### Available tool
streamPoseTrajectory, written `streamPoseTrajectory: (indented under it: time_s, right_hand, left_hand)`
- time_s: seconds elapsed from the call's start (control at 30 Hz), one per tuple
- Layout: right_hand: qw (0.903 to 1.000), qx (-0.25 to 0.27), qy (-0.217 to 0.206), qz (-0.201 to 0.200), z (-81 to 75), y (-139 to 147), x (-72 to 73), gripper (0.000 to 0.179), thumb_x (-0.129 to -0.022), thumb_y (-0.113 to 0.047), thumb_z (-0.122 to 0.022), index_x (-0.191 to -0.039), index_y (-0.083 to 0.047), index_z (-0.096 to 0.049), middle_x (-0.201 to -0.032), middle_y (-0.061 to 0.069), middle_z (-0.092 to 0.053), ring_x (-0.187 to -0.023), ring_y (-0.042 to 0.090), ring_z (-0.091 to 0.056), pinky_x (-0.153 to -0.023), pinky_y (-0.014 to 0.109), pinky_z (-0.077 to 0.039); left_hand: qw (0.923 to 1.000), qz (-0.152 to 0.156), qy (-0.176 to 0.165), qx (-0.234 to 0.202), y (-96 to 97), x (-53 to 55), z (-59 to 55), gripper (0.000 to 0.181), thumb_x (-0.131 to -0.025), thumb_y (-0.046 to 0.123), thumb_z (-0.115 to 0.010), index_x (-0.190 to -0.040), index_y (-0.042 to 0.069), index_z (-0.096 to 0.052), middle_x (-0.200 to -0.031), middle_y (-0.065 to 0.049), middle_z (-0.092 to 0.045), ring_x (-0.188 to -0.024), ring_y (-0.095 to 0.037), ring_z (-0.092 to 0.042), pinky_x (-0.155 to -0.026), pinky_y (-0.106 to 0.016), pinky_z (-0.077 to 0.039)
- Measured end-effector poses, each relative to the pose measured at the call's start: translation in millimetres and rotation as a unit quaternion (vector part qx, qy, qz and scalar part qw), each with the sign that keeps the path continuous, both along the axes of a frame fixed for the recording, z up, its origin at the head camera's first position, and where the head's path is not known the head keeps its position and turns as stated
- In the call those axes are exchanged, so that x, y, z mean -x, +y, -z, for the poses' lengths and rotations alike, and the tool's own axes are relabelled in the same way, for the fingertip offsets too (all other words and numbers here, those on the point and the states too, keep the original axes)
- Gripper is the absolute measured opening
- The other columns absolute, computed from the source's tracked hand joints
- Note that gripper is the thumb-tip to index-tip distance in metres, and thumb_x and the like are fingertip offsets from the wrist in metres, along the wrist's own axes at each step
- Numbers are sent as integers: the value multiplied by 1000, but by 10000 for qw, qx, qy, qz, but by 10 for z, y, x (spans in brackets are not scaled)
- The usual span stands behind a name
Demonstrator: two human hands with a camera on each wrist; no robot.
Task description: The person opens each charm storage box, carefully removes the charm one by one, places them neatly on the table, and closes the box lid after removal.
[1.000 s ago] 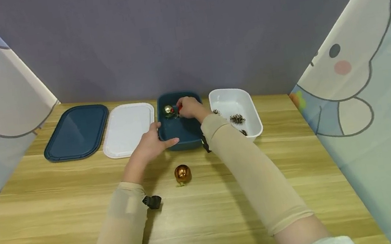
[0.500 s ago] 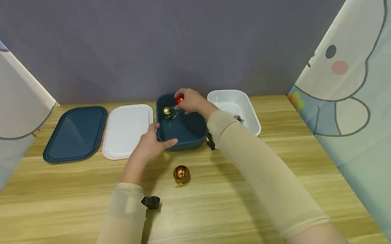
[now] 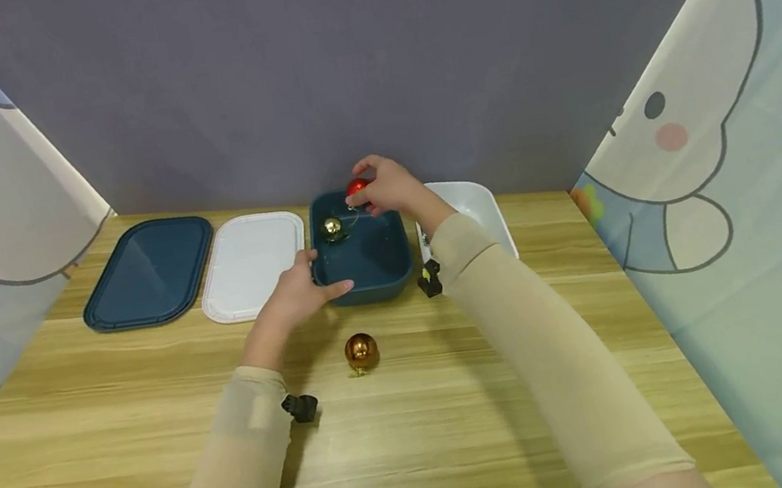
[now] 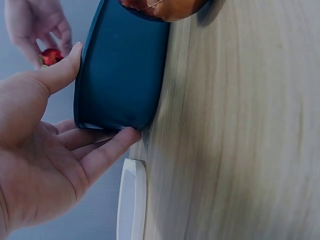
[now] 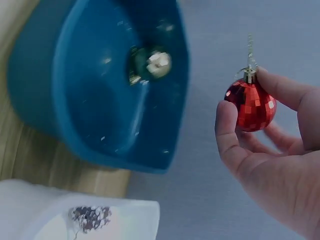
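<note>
Red bauble (image 5: 252,109), pinched in the right hand (image 3: 392,186), is held at the far rim of the blue bin (image 3: 374,292), over or just past it I cannot tell; gold bauble (image 3: 332,228) lies inside the bin, left of centre; left hand (image 3: 295,294), thumb spread from fingers, presses the bin's near left corner; copper bauble (image 3: 361,351) rests in front of the bin, the left hand nearer to it; the bin's long axis seems to run front to back.

the left wrist view's top edge cuts off the blue tub (image 4: 122,70) and copper bauble (image 4: 170,8).
</note>
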State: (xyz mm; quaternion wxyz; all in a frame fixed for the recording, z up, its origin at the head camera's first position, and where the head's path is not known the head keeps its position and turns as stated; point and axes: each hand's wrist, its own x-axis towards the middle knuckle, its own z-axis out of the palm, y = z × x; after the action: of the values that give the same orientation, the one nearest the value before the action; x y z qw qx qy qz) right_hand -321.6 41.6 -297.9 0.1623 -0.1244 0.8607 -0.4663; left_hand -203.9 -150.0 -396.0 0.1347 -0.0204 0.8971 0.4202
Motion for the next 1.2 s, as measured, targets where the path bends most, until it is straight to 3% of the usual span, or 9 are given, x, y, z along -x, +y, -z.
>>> streamPoseTrajectory:
  time_s: [0.2,0.5,0.77,0.97,1.2]
  right_hand:
    - [9982,560,-163,157,-102,59,-114,54,-96,-15,-81,-141,-5,-52,-141,17,-58,-116,39,-69,-104,46,-61]
    - [9934,1131,149,86,-62,90,-424,51,-96,-16,-82,-140,-7,-59,-140,16,-65,-120,39,-71,-107,49,-59]
    - [9928,1188,162,30,10,218,-751,52,-97,-20,-80,-145,-14,-62,-138,15,-64,-105,28,-74,-102,43,-62]
    - [9925,1223,32,-4,71,436,-1041,52,-97,-21,-79,-147,-18,-62,-144,11,-63,-114,30,-73,-108,49,-58]
    - [9940,1066,146,196,181,652,-1284,53,-95,-20,-82,-145,-20,-64,-140,5,-67,-119,29,-68,-106,47,-58]
  left_hand:
    - [10000,-27,61,65,-15,-1,-32,105,-100,48,-73,-169,2,-9,-170,-33,-29,-158,-49,-33,-126,-63,-35]
    - [10000,-40,29,74,-35,12,-22,106,-100,47,-73,-169,1,-8,-171,-33,-27,-159,-49,-31,-126,-64,-34]
    - [10000,-25,43,-23,-11,9,-28,105,-101,47,-73,-169,1,-8,-172,-32,-26,-159,-49,-31,-126,-64,-34]
    - [10000,-34,77,-52,-6,4,-30,105,-101,46,-73,-169,1,-9,-171,-32,-27,-159,-50,-30,-126,-64,-33]
    - [10000,-45,62,-31,-13,9,-24,107,-99,50,-74,-170,3,-8,-171,-32,-27,-158,-50,-31,-126,-64,-34]
